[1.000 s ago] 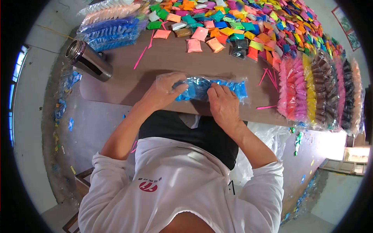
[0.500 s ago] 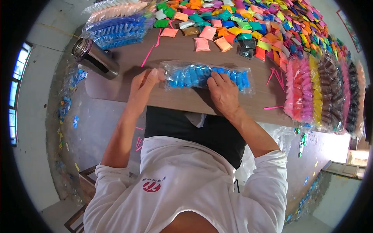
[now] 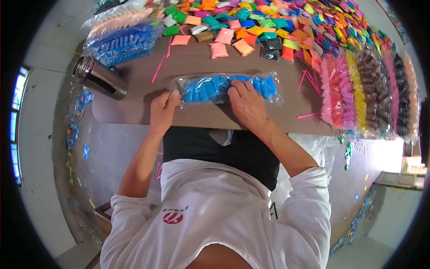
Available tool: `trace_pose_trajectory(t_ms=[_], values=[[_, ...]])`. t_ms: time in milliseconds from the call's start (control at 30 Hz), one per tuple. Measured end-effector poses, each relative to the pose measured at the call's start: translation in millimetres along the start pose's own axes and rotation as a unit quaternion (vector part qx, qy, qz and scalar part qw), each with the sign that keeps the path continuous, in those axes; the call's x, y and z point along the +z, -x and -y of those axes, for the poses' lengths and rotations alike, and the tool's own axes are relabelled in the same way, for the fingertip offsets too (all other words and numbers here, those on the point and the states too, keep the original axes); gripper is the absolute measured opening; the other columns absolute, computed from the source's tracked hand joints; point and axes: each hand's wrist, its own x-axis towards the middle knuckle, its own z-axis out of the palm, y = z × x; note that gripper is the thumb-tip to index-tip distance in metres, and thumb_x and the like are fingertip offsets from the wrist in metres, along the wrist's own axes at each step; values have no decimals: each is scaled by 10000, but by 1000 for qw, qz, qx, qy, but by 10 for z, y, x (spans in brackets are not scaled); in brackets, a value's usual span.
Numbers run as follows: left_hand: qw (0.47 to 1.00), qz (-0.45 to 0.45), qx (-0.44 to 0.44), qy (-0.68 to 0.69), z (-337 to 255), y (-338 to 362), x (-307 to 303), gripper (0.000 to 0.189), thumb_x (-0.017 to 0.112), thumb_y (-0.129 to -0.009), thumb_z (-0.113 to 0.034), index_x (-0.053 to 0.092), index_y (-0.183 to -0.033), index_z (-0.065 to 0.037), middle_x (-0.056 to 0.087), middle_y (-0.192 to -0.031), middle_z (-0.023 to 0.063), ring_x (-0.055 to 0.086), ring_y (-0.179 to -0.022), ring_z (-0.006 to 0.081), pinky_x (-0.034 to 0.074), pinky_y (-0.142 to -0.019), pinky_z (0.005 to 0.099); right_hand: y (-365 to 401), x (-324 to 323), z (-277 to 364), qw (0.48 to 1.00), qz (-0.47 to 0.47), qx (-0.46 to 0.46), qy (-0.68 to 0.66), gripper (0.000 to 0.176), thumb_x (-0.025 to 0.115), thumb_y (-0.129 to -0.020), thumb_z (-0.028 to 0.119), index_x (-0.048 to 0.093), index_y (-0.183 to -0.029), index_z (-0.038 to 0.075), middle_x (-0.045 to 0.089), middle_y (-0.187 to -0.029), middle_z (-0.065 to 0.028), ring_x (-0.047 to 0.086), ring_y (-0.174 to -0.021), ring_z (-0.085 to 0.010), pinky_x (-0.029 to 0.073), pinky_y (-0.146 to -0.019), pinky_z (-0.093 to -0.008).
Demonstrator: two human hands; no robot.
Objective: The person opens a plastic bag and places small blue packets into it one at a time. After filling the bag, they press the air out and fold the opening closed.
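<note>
A long clear plastic bag of small blue packets (image 3: 206, 89) lies crosswise on the table in front of me, the packets lined up in a row. At its left end, my left hand (image 3: 164, 108) is closed in a pinch on the clear edge. My right hand (image 3: 247, 104) bears down on the right half of the bag, its fingers curled and pressed together over the blue packets. What lies under those fingertips is partly hidden.
Many colourful small packets (image 3: 251, 27) cover the table's far side. Filled bags (image 3: 354, 94) stand in a row at the right; more bags (image 3: 123, 42) lie at the back left. A steel flask (image 3: 101, 78) is at the left. Pink strips (image 3: 309, 83) lie on the brown table (image 3: 134, 105).
My left hand has come down slightly and now grips the bag's left end lower. My right hand stays curled on the packets. The whole view has shifted a little.
</note>
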Motion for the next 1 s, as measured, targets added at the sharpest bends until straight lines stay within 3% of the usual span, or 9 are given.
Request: trace_pose_trajectory(t_ms=[133, 333, 367, 467, 567, 767, 867, 967, 1000], values=[[993, -19, 89, -80, 114, 32, 26, 367, 553, -966, -245, 508, -733, 35, 464, -650, 100, 426, -606, 182, 377, -581, 329, 75, -240, 34, 993, -18, 25, -112, 244, 701, -760, 130, 608, -940, -5, 574, -1097, -151, 561, -988, -330, 514, -804, -404], [984, -60, 119, -119, 49, 26, 147, 344, 572, -953, -211, 485, -723, 29, 442, -656, 120, 400, -593, 229, 359, -567, 363, 406, -438, -423, 956, -115, 253, -99, 250, 719, -809, 178, 631, -972, 10, 606, -1039, -164, 583, -937, -362, 491, -814, -430], [975, -67, 141, -160, 105, 39, 141, 325, 572, -947, -195, 491, -721, 24, 449, -661, 129, 413, -596, 250, 361, -567, 370, 425, -480, -455, 942, -89, 293, -136, 266, 724, -796, 169, 626, -988, 12, 607, -1017, -169, 586, -938, -358, 489, -815, -431], [950, -100, 221, -196, 131, 29, 192, 286, 561, -938, -151, 504, -713, 17, 467, -679, 159, 458, -623, 315, 372, -579, 405, 525, -406, -481, 954, -84, 266, -113, 314, 745, -762, 157, 609, -1015, 30, 587, -1026, -170, 584, -957, -355, 497, -815, -420], [955, -87, 225, -176, 153, 21, 248, 313, 503, -978, -162, 487, -732, 31, 443, -677, 155, 462, -624, 300, 365, -587, 399, 611, -309, -536, 932, -95, 296, -187, 351, 759, -762, 157, 581, -1035, 29, 574, -1040, -168, 581, -955, -363, 502, -793, -413], [965, -76, 198, -156, 169, 46, 266, 328, 489, -988, -169, 475, -734, 39, 457, -693, 146, 463, -629, 289, 373, -594, 390, 660, -386, -547, 940, -67, 272, -194, 344, 732, -786, 156, 562, -1041, 0, 559, -1078, -176, 571, -981, -366, 489, -822, -413], [969, -72, 193, -136, 57, 55, 272, 334, 484, -990, -174, 470, -732, 38, 461, -700, 142, 462, -628, 281, 376, -599, 389, 679, -536, -511, 952, -8, 283, -112, 390, 738, -760, 167, 564, -1071, 9, 556, -1137, -170, 548, -1062, -362, 471, -883, -416], [970, -63, 184, -146, 107, 68, 257, 290, 494, -981, -155, 503, -768, 42, 489, -735, 147, 487, -658, 299, 389, -616, 398, 514, -693, -324, 983, -29, 181, 30, 458, 729, -738, 180, 560, -1142, 43, 535, -1236, -163, 499, -1176, -362, 448, -941, -437], [970, -61, 180, -154, 125, 61, 245, 268, 500, -975, -144, 520, -786, 44, 503, -752, 150, 499, -674, 309, 395, -623, 403, 427, -697, -238, 988, -22, 154, 24, 476, 724, -736, 181, 555, -1162, 54, 522, -1264, -161, 487, -1196, -363, 437, -956, -448]])
